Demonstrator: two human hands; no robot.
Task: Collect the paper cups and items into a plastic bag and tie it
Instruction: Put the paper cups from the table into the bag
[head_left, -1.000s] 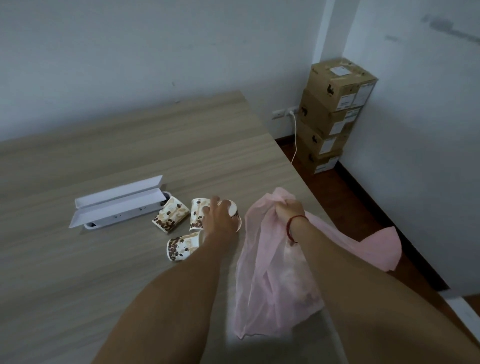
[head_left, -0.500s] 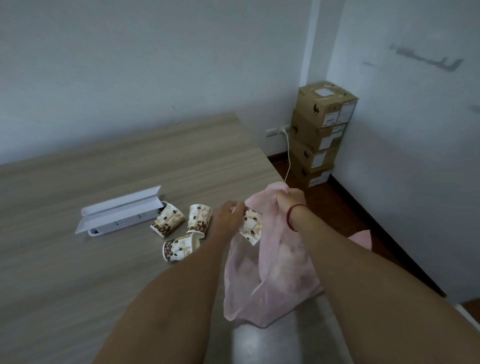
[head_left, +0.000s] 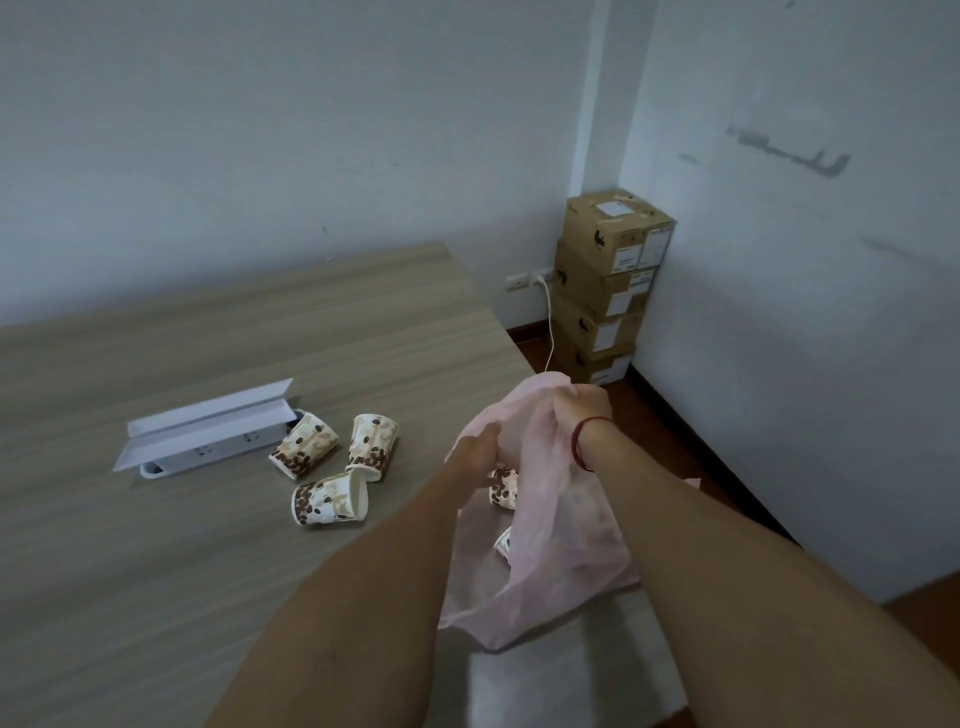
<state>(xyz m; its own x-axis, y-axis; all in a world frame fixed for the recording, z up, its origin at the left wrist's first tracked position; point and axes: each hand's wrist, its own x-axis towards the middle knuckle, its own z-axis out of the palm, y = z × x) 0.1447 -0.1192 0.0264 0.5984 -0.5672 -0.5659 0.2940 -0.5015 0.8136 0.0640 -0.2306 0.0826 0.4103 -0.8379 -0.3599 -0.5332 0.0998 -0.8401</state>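
Pink and thin, a translucent plastic bag (head_left: 545, 525) hangs off the near right edge of the pale wood-grain bench (head_left: 156, 597) in the head view, the only one on offer. The right hand (head_left: 582, 408) has its grip closed on a bunched part of the bag's rim and holds it raised, evidently so that the mouth gapes toward the other arm. The left hand (head_left: 475, 454) reaches into that mouth. A coffee-bean-printed paper cup (head_left: 503, 486) sits right under its fingers inside the bag, but the fingertips are hidden, so I cannot tell whether this grip is closed on the cup or loose. A second cup (head_left: 505, 543) shows lower down in the bag.

Three matching paper cups (head_left: 330, 500) lie tipped on the bench, well left of the bag, beside a white power strip (head_left: 218, 452) under a folded white card (head_left: 208, 418). I judge they go in next, being within easy reach of the left hand. Tying has to wait until the bench cups are inside.
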